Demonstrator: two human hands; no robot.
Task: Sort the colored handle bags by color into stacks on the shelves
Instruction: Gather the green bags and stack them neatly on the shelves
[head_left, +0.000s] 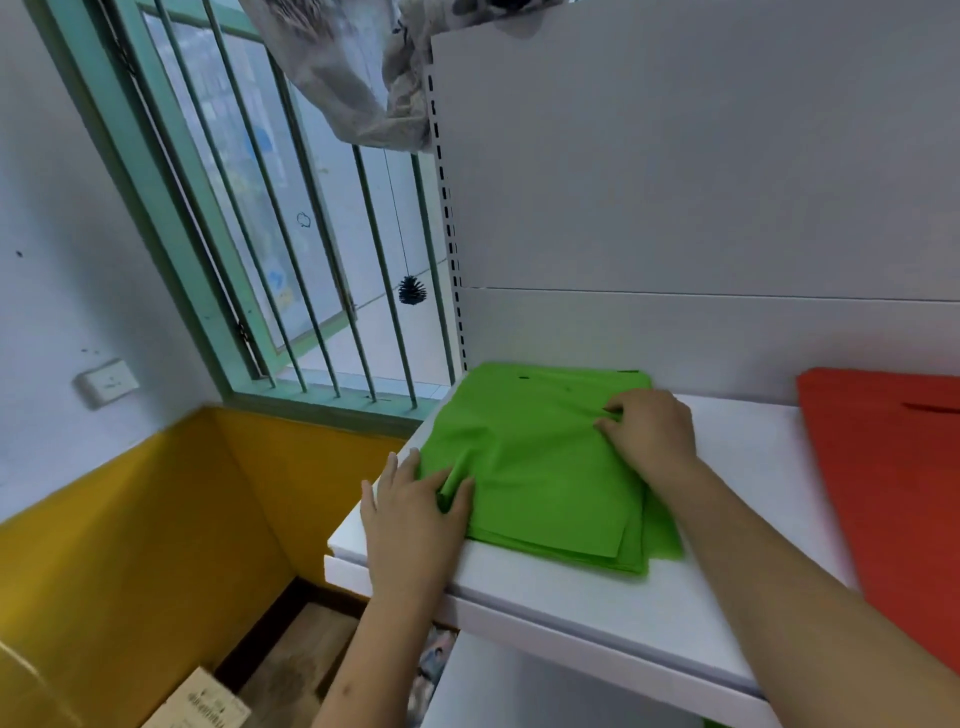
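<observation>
Green bags: a stack of green handle bags (545, 467) lies flat at the left end of the white shelf (597, 597), in the middle of the frame; the sheets are fanned slightly at the lower right corner, and dark handle slots show along the far edge.
Left hand: the left hand (415, 519) rests on the stack's lower left edge, fingers straight and slightly spread, the thumb pressing a fold of green fabric up beside it.
Right hand: the right hand (649, 431) sits on the stack's right side, fingers curled and pinching a small ridge of the top green bag.
Red bags: a stack of red handle bags (883, 493) lies on the same shelf at the right edge of the frame, well apart from the green one.
Surroundings: a barred window with a green frame (171, 234) fills the upper left; a dark pine cone (413, 291) hangs on a string before it.
Lower left: a yellow wall (130, 545) and a cardboard box (202, 706).
</observation>
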